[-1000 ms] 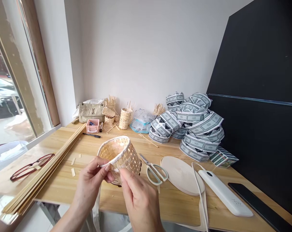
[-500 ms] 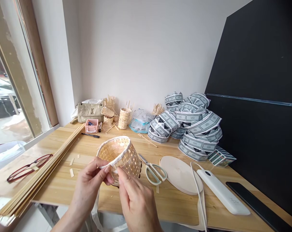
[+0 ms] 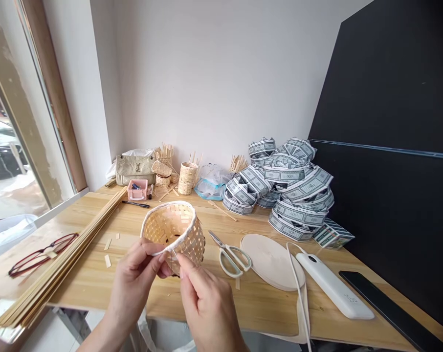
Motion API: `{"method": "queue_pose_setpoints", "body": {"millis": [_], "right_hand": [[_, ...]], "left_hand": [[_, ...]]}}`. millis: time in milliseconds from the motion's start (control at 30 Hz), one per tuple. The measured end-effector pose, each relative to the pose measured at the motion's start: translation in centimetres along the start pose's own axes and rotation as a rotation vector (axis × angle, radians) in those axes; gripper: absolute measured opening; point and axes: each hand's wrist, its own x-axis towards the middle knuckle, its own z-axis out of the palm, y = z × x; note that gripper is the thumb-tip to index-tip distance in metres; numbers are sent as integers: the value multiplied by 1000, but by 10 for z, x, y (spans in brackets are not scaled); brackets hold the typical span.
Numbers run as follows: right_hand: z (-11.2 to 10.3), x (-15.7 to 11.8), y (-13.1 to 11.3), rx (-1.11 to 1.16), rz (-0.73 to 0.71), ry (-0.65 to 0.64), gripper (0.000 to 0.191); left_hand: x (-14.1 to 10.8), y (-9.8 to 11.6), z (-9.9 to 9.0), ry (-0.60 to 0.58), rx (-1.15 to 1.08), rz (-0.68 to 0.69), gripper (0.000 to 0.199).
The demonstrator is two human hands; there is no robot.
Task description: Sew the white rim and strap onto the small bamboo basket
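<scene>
A small woven basket (image 3: pixel 192 240) of pale flat strips tilts toward me, its rim wrapped in white cord or tape. My left hand (image 3: pixel 141 266) pinches the near rim between thumb and fingers. Just right of it, my right hand (image 3: pixel 209 298) is closed in a pinch against the basket's near side. A thin, pale, pointed sliver shows at its fingertips, too small to name. Below the hands hangs a white fabric strip (image 3: pixel 145 332). Scissors (image 3: pixel 232 258) with pale handles lie right of the basket.
Bundled strips (image 3: pixel 71 252) and red glasses (image 3: pixel 41 255) lie left. A flat roll of cream tape (image 3: pixel 271 261), a white power bank (image 3: pixel 335 286) and a black flat object (image 3: pixel 386 308) lie right. Patterned band rolls (image 3: pixel 298 190), small baskets (image 3: pixel 188 178) and a handbag (image 3: pixel 135 170) stand behind.
The basket has tipped slightly more upright and shifted a little left. Both hands keep their pinches near the rim. The whole view has shifted slightly.
</scene>
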Motion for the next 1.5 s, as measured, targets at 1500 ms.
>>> {"method": "queue_pose_setpoints", "body": {"millis": [1500], "right_hand": [[-21,1,13,219,442,-100,28]], "left_hand": [[-12,-41,-12,-265,788,562,28]]}}
